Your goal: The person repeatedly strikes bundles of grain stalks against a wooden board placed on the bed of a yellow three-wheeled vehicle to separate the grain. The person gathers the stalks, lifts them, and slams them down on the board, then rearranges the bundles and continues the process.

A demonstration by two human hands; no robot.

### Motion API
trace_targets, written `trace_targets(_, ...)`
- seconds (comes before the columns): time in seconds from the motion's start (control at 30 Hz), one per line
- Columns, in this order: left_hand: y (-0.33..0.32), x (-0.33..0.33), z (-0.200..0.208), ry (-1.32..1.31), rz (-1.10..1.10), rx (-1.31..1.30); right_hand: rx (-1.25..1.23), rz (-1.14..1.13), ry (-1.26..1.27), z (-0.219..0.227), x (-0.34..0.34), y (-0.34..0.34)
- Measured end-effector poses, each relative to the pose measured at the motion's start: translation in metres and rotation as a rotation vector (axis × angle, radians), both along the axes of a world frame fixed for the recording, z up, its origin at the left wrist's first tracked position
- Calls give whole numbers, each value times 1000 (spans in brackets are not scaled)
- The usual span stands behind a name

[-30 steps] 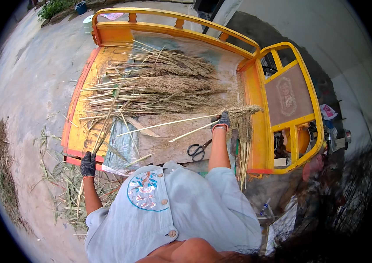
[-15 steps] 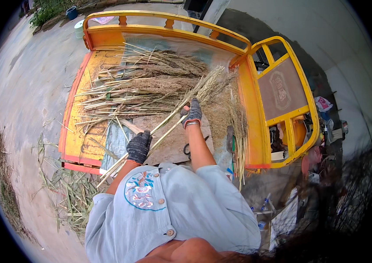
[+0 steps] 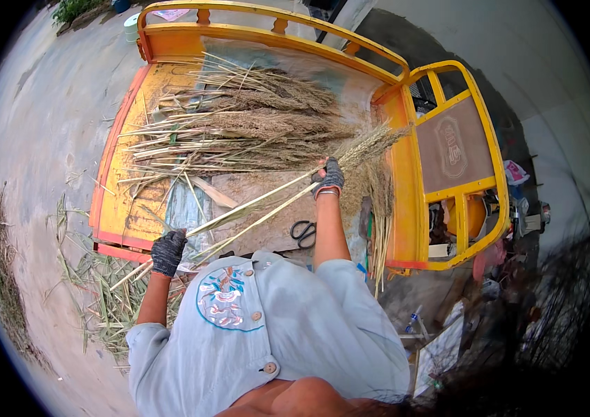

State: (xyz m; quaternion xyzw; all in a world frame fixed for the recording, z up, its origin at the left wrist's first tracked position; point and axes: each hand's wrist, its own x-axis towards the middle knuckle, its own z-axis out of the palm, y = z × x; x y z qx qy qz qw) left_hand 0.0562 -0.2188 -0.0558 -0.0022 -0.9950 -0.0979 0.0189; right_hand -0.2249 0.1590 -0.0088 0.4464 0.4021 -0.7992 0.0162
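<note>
A few long pale stalks with bushy seed heads, like broomcorn or sorghum, stretch between my hands. My left hand, in a dark grey glove, closes round the lower stalks near the cart's front edge. Just below the seed heads, my gloved right hand grips the stalks; its fingertips are bare. One stalk diverges below the others and its lower end passes right of my left hand. Beyond my hands lies a heap of dry seed-head stalks, cut ends to the left. Black-handled scissors rest on a board near my body.
The yellow cart bed has a rail at the back and a framed panel at right. A smaller stalk bundle lies along its right side. Stripped green leaves litter the ground at left. Assorted clutter stands right of the cart.
My left hand has moved left and slightly down along the stalks. My right hand has shifted right with the seed heads, so my hands are farther apart.
</note>
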Motion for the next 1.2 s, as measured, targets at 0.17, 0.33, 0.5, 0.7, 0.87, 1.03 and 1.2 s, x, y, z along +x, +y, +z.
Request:
trace_targets(0.17, -138, 156, -65, -470, 618, -158, -61, 29, 58, -12, -7, 45)
trace_targets(0.33, -111, 157, -16, -672, 1021, -232, -6, -106, -12, -5, 6, 14)
trace_targets(0.5, -20, -7, -2, 326, 506, 102, -70, -30, 14, -7, 20, -35)
trace_targets(0.7, 129, -140, 36, -308, -240, 539, -91, -49, 116, -32, 16, -62)
trace_targets(0.87, 155, -148, -23, -426, -258, 638, -105, 130, -38, -38, 22, -38)
trace_targets(1.03, 143, -144, -20, -454, -166, 455, -21, 261, -166, -68, 30, -41)
trace_targets(1.2, 126, -158, -19, -590, -292, 430, -437, 196, -34, -110, 46, -50)
